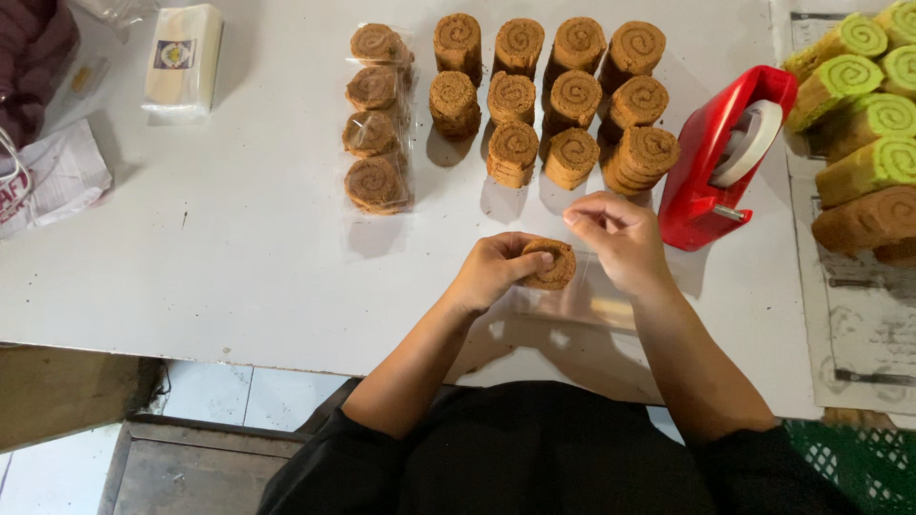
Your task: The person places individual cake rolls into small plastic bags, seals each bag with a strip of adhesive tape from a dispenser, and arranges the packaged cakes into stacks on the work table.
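Cake slice [550,264], brown swirl, pinched edgewise in left hand [491,270] grip, just above surface [239,238]. Right hand [618,240] grip closed on clear wrapper [582,296] beside slice. Likely light, soft, crumbly: hold by rim, gently. Wrapper thin, slippery. More slices beyond grip.

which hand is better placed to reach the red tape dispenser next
Right, likely. The right hand pinches the clear wrapper just beside the red tape dispenser, with nothing between them. The left hand holds the brown roll slice and lies farther away.
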